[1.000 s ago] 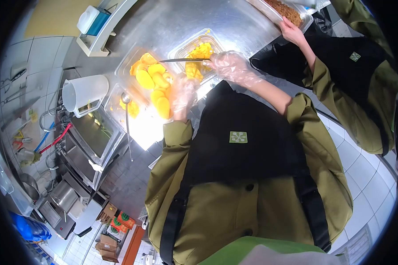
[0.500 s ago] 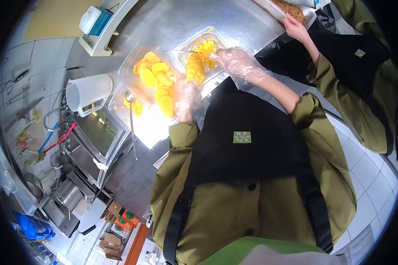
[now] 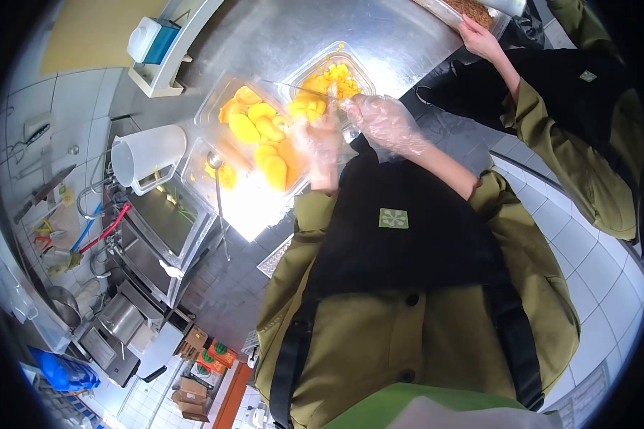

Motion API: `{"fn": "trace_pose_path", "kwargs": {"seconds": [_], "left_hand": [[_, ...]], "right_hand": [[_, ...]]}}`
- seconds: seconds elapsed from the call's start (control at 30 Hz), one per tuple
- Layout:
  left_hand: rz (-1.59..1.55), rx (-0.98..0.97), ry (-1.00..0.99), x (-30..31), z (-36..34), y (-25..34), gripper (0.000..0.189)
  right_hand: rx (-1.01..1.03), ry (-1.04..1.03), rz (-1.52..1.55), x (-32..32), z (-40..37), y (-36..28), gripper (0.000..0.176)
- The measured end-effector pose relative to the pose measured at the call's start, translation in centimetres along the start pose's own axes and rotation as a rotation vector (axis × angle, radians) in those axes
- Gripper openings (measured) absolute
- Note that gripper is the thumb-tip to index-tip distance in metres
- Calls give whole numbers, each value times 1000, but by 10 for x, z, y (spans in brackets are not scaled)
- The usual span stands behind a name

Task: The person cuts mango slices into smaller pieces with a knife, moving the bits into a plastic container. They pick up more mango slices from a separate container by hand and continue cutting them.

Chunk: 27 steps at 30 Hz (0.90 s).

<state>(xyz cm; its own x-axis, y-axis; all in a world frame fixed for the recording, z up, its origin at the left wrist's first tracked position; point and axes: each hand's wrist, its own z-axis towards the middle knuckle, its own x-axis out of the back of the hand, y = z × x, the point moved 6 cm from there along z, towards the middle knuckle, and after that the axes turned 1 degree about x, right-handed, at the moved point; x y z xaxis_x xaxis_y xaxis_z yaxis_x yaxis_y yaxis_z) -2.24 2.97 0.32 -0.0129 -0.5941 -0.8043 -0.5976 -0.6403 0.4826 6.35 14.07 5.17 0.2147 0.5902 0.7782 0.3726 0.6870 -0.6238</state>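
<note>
My left hand (image 3: 319, 144), in a clear plastic glove, is closed around a scored piece of mango (image 3: 306, 108) over the near side of a clear container (image 3: 371, 87). Diced mango (image 3: 341, 77) lies in that container. My right hand (image 3: 388, 126), gloved too, grips a knife (image 3: 288, 86), whose thin blade points left across the mango; its handle is hidden in my fingers. Left of my hands, a second clear container (image 3: 206, 107) holds several peeled mango halves (image 3: 245, 129). The light there is glaring, so some edges are washed out.
A long-handled ladle (image 3: 217, 163) rests in another container with yellow pieces. Farther left stand a white pitcher (image 3: 144, 154) and a sink (image 3: 166, 214). At the upper right, a co-worker's hand (image 3: 481, 41) holds a tray of brown granules (image 3: 472, 10).
My left hand has shifted right and up with the mango, its fingers now nearer the diced pieces. My right hand and the knife have come slightly lower. The whole view has shifted a little.
</note>
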Motion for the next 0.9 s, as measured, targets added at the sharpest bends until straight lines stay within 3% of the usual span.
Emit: {"fn": "trace_pose_path", "kwargs": {"seconds": [0.07, 0.13, 0.17, 0.23, 0.27, 0.33, 0.37, 0.43, 0.57, 0.63, 0.67, 0.73, 0.9], "left_hand": [[-27, 25, 29, 2, -2, -6, 49], [755, -161, 98, 1, -7, 2, 44], [757, -160, 94, 0, -8, -1, 44], [174, -20, 191, -3, -11, -9, 30], [176, -20, 191, 0, -12, -8, 30], [1021, -311, 64, -12, -16, 9, 27], [1023, -310, 64, -9, -17, 10, 27], [1560, -463, -3, -17, -22, 12, 26], [1740, -601, -52, -27, -29, 13, 23], [1378, -438, -81, -32, -26, 17, 28], [1377, -442, -83, -31, -24, 16, 28], [44, 30, 44, -6, -15, -2, 41], [48, 70, -19, 1, -9, -1, 50]], "right_hand": [[13, 9, -59, -2, 2, -1, 29], [-100, -10, -184, 1, 7, -2, 37], [-102, -7, -182, -4, 7, 1, 37], [-115, 121, 242, -11, 8, 7, 27], [-116, 122, 244, -14, 10, 10, 27], [-140, 76, 91, -15, 15, 9, 29], [-141, 76, 93, -15, 19, 10, 29], [-163, -14, -44, -20, 27, 13, 29], [-113, -21, -21, -3, 30, 18, 30], [-68, -25, -46, -2, 22, 18, 30], [-29, -24, -78, -2, 22, 17, 30], [-35, -23, -63, -2, 20, 20, 30], [-33, -28, -103, -10, 20, 24, 30]]}}
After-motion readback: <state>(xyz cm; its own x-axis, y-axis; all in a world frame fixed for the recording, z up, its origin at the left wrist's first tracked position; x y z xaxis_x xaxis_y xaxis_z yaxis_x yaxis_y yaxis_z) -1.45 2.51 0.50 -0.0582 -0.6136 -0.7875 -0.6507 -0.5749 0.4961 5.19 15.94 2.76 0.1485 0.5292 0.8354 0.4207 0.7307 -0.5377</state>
